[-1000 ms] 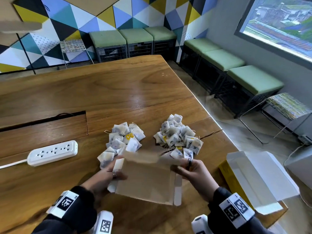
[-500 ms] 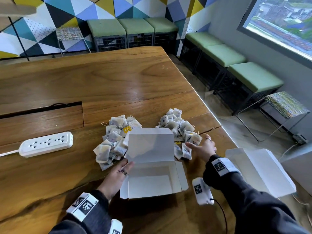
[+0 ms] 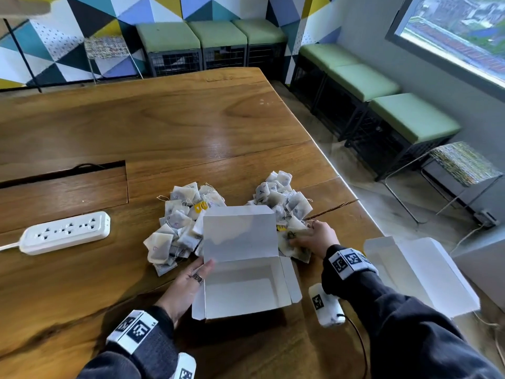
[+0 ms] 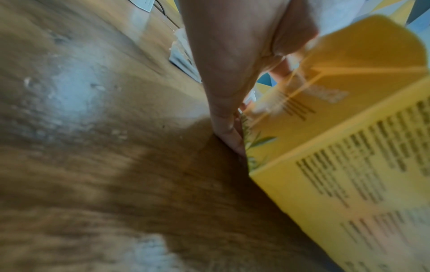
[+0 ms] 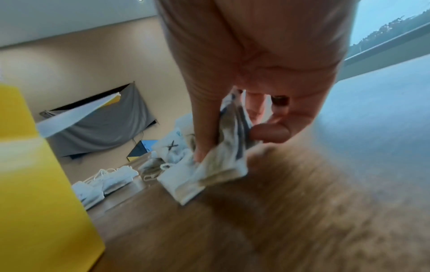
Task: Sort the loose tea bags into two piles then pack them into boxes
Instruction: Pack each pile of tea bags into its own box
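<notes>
Wooden table (image 3: 191,127) fills most of your view, with green cushioned benches (image 3: 360,80) along the walls beyond its far and right edges. Two piles of tea bags lie near the right edge: the left pile (image 3: 177,231) and the right pile (image 3: 281,198), with the open box (image 3: 243,285) just in front of them, its raised lid between the two. From your wrist views the box's outside is yellow with dark print.

Your left hand (image 3: 188,285) lies flat against the box's left side, fingers straight, the edge of the hand touching the table (image 4: 93,147). Your right hand (image 3: 314,237) is at the near end of the right pile, thumb and fingers (image 5: 204,128) pinching a small bunch of tea bags (image 5: 218,165) that hangs down to the wood; one bag behind it carries a dark X.

A second box (image 3: 420,272), also open, sits at the right edge of the table, partly over it. A white power strip (image 3: 65,232) lies toward the left edge, well apart from the piles.
</notes>
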The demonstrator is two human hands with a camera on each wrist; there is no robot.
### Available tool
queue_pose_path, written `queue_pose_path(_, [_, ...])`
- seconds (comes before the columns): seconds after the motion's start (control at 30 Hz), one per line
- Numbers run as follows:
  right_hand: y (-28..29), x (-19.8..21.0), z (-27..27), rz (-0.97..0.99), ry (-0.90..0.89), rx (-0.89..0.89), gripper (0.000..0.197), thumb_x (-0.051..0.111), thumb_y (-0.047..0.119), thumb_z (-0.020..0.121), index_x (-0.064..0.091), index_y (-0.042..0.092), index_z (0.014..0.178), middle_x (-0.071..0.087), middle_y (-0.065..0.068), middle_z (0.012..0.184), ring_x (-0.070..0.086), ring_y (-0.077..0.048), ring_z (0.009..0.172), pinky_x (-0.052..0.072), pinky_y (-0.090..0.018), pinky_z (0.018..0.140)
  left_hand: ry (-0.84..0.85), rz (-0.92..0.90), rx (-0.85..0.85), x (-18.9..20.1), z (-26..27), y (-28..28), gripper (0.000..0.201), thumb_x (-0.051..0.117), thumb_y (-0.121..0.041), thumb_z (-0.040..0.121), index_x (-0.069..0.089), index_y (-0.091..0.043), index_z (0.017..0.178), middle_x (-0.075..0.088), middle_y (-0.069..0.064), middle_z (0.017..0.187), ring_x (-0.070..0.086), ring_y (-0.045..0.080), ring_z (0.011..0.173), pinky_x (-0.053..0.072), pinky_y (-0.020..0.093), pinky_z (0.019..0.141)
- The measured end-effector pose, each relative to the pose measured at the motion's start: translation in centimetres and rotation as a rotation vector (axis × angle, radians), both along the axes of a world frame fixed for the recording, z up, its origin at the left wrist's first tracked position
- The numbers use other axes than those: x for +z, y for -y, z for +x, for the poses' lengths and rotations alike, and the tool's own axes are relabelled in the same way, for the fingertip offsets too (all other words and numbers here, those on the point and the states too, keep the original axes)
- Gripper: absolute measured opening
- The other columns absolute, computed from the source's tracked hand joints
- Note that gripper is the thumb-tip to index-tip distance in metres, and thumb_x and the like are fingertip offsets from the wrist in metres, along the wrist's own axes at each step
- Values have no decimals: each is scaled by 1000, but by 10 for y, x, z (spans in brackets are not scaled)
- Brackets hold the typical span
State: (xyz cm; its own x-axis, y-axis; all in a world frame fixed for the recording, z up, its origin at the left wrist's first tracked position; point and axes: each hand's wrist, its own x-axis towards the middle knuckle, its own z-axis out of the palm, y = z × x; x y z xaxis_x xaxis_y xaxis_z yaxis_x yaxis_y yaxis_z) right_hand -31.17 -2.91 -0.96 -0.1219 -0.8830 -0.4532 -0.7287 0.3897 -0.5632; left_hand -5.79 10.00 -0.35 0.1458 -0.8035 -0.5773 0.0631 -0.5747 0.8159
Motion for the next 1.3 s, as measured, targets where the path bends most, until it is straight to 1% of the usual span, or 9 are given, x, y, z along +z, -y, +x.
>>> queue_pose_path(0.1, [-7,21,-10,-111,60,-12,34,82,23,67,63,8,90,63,-3,80,60,-20,77,50,-30,66,-6,3,1,-1,1,0,53,53,-29,90,43,-8,137,47,0,139,39,10,127,21,19,102])
queue_pose_path(0.2, [-19,59,-10,-270,141,57,22,83,24,65,62,22,73,65,6,68,59,-10,63,44,-24,58,0,13,11,2,0,-2,57,54,-37,87,42,-12,137,45,-6,136,39,8,122,21,20,101])
queue_pose_path(0.37, [-56,89,40,-135,343,339,30,84,22,61,68,10,83,73,-13,83,68,-25,72,57,-45,71,-3,43,29,3,1,-4,53,49,-39,91,40,-15,138,42,-9,121,37,11,126,20,22,103])
queue_pose_path(0.57, [-87,52,96,15,9,570,25,66,38,82,64,14,89,62,-6,81,52,-15,74,34,-16,52,-57,40,-5,5,2,-5,47,50,-44,90,51,-18,129,51,-1,134,50,14,119,32,25,103])
queue_pose_path(0.73, [-89,42,92,-60,-106,596,18,52,26,93,66,14,90,67,-7,99,60,-24,100,32,-16,55,-40,38,-29,5,4,-7,55,47,-39,91,40,-14,139,41,-1,144,36,12,132,21,22,104])
queue_pose_path(0.8, [-87,38,88,-112,-158,611,21,51,25,93,66,13,102,68,-6,108,59,-22,104,36,-17,71,-28,36,-25,2,4,-7,53,47,-39,92,40,-14,138,41,-1,144,36,12,133,21,22,105])
queue_pose_path(0.93, [-89,34,87,-86,-251,603,26,44,23,95,62,4,100,65,-15,106,59,-30,99,44,-29,79,-45,36,-31,2,4,-5,51,47,-36,92,41,-12,137,43,0,142,36,13,132,21,21,104])
queue_pose_path(1.13, [-85,46,71,-25,-319,550,23,39,21,97,59,10,100,67,-11,95,66,-30,83,57,-41,72,-43,43,-43,4,5,-6,50,46,-36,92,41,-12,137,43,3,143,36,14,132,21,21,103])
queue_pose_path(1.3, [-87,68,55,-129,-304,603,28,38,34,98,58,19,84,69,1,82,63,-19,71,54,-34,68,-30,39,-50,7,4,-6,50,45,-35,93,40,-12,137,42,3,143,35,15,134,20,21,103])
